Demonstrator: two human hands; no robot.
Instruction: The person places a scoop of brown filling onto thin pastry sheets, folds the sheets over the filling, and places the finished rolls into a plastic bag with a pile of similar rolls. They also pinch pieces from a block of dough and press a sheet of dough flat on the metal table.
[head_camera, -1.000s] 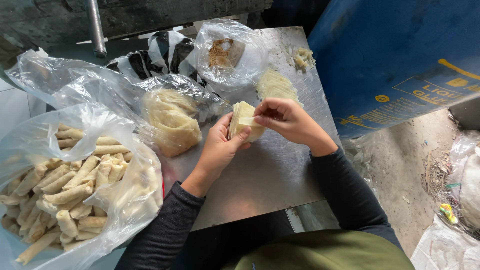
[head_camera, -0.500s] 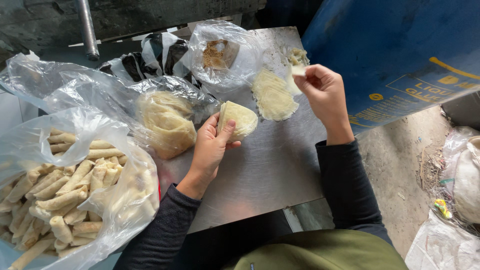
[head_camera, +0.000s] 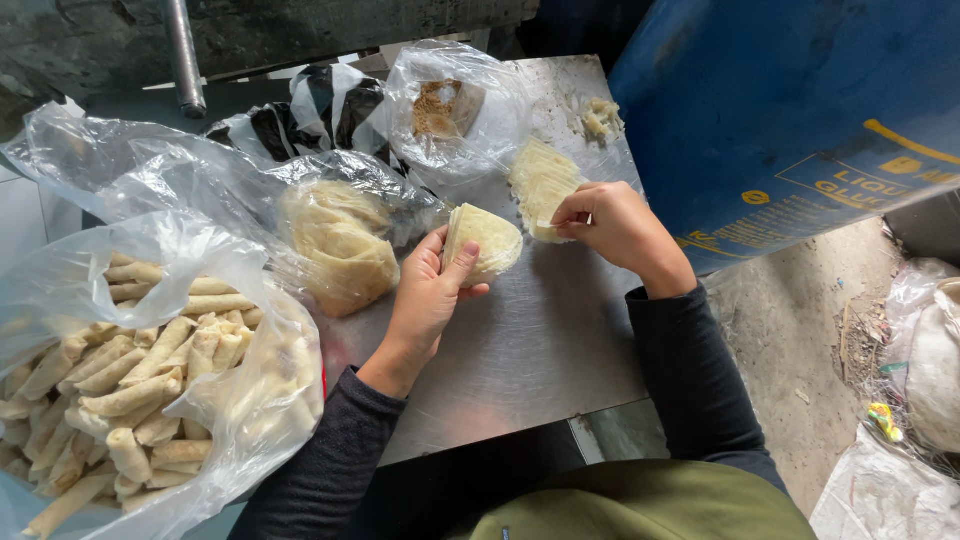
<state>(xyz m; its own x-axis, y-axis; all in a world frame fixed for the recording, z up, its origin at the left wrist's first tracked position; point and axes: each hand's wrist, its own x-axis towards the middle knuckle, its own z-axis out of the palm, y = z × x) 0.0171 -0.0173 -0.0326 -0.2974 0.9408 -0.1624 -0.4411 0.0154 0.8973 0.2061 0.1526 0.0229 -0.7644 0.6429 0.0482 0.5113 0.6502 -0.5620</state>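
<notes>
A pale, thin, wedge-shaped pastry wrapper (head_camera: 487, 240) is being held upright in the left hand (head_camera: 432, 290), thumb pressed across its front and fingers curled behind it, just above the brushed steel table (head_camera: 520, 350); its surface is looking dry and faintly ribbed. Just beside it, a fanned stack of similar wrappers (head_camera: 540, 180) is being touched at its lower edge by the right hand (head_camera: 610, 222), whose fingertips are being pinched closed on the stack's corner; the two hands are being kept apart, with the stack's tip between them. A small crumbly heap of filling (head_camera: 600, 117) is lying near the table's far edge. To the left, a wrinkled clear plastic bag of folded dough sheets (head_camera: 335, 240) is resting against the table; behind it a bag holding brown crumbs (head_camera: 447, 108) is sitting. Farther left, a large clear bag (head_camera: 130, 380) is being filled by many rolled, pale-gold cylinders. A blue drum (head_camera: 800, 110) is standing at the right.
</notes>
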